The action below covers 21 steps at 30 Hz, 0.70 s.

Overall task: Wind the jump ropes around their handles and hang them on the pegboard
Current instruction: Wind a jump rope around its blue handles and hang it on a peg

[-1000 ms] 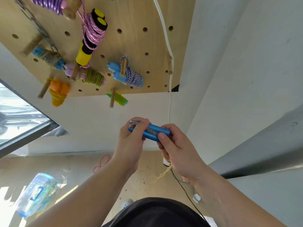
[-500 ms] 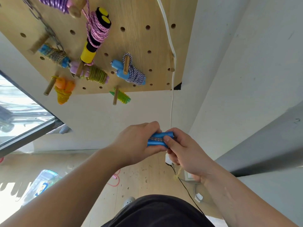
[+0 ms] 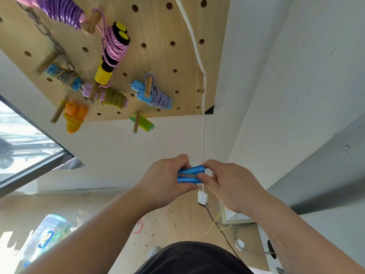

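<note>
The pair of blue handles [image 3: 190, 171] sits between my hands, side by side, long axis running left to right and nearly level, with the right end a touch higher. My left hand [image 3: 167, 178] has its fingers curled over the left end with the thumb underneath. My right hand [image 3: 233, 186] pinches the right end, its thumb tip pressing on the patterned rope [image 3: 185, 176] that lies along the groove between the two handles. Both hands are closed on the bundle and neither is free. The pegboard [image 3: 158, 26] lies far and above, mostly to the left of my hands. Wound ropes already hang there, among them a blue-and-white one [image 3: 158, 95], while a bare peg [image 3: 201, 84] stands near the board's right edge, almost straight up from the handles and just beside the white cable [image 3: 197, 56]. My right hand is slightly nearer that peg, so I judge the lift goes up and away rather than across. A second ago the handles were tilted, their right end lower, and my left fingertips only rested on top. Now the bundle is levelled and my left hand is wrapped well round it — the hands have drawn closer together. A thin yellowish strand [image 3: 214, 224] hangs below my right wrist, as it did then, though I cannot tell whether it is this rope's tail.
</note>
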Tool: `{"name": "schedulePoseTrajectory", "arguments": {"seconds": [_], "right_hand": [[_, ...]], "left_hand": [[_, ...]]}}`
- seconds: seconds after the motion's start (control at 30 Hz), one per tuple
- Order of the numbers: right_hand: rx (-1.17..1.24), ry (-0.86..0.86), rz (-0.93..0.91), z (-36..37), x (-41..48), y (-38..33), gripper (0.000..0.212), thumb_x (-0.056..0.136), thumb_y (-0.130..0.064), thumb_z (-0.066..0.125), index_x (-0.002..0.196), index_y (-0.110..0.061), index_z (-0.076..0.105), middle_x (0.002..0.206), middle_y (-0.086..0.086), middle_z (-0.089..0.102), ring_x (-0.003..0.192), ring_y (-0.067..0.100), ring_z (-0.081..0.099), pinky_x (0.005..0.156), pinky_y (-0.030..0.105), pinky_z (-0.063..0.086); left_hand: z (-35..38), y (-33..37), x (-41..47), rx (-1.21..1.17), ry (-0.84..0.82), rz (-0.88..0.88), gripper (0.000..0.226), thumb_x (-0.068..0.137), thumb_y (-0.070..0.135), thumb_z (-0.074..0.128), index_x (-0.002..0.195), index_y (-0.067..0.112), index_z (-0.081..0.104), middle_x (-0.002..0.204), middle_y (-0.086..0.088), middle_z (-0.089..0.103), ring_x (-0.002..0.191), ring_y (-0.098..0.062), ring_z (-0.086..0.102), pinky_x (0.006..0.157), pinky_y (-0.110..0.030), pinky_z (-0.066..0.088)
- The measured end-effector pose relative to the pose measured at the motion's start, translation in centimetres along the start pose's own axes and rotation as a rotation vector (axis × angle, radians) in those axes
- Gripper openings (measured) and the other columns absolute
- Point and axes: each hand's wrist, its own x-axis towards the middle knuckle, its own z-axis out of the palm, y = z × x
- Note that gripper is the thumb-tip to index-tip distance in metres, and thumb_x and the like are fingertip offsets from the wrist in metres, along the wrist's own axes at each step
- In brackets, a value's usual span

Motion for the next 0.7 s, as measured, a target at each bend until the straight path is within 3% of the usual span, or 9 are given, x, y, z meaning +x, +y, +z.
{"name": "schedulePoseTrajectory", "arguments": {"seconds": [0.17,0.27,0.37,0.53,0.63,0.7], "right_hand": [[0.245,0.032,-0.047,-0.5,-0.4,0.7,0.031,0.104,-0.048,0.042,0.132,-0.042,0.055,0.072,-0.012,0.058,0.071,0.008,0.057,0.069,0.022,0.046],[0.370,0.107,-0.059,-0.4,-0.9,1.5,0.013,0.103,-0.039,0.050,0.099,-0.036,0.062,0.064,-0.014,0.056,0.056,0.007,0.049,0.057,0.021,0.039],[0.428,0.130,-0.065,-0.3,-1.5,1.9,0.021,0.102,-0.037,0.054,0.082,-0.031,0.058,0.060,-0.012,0.052,0.054,0.006,0.041,0.053,0.021,0.035],[0.484,0.117,-0.112,0.2,-2.0,2.3,0.017,0.102,-0.032,0.054,0.086,-0.030,0.059,0.066,-0.001,0.055,0.057,0.007,0.042,0.057,0.026,0.038],[0.396,0.093,-0.105,0.6,-1.8,2.6,0.015,0.104,-0.032,0.050,0.094,-0.033,0.062,0.072,-0.005,0.061,0.063,0.011,0.053,0.061,0.028,0.044],[0.308,0.052,-0.113,0.8,-1.6,2.7,0.020,0.106,-0.035,0.045,0.092,-0.037,0.060,0.073,-0.007,0.060,0.070,0.012,0.056,0.062,0.025,0.043]], "left_hand": [[0.2,-0.1,0.2,-0.095,0.019,-0.020,0.034,0.082,0.051,0.078,0.092,0.035,0.050,0.089,0.013,0.065,0.079,-0.008,0.064,0.076,-0.029,0.058],[0.2,-0.4,0.3,-0.203,0.070,-0.071,0.035,0.079,0.049,0.081,0.088,0.033,0.052,0.085,0.010,0.066,0.076,-0.010,0.064,0.072,-0.027,0.055],[0.1,-0.4,0.2,-0.299,0.093,-0.134,0.034,0.078,0.045,0.083,0.089,0.028,0.056,0.088,0.006,0.070,0.080,-0.014,0.066,0.075,-0.027,0.056],[0.0,0.8,-0.1,-0.573,0.098,-0.205,0.027,0.081,0.030,0.084,0.089,0.016,0.062,0.085,0.003,0.076,0.072,-0.009,0.067,0.072,-0.028,0.054],[-0.2,1.0,-0.3,-0.698,0.070,-0.209,0.024,0.084,0.023,0.081,0.093,0.009,0.063,0.077,0.003,0.074,0.054,-0.002,0.057,0.060,-0.023,0.044],[-0.5,1.2,-0.6,-0.682,0.043,-0.159,0.024,0.083,0.022,0.080,0.094,0.009,0.063,0.075,0.006,0.072,0.054,-0.002,0.058,0.059,-0.020,0.046]]}}
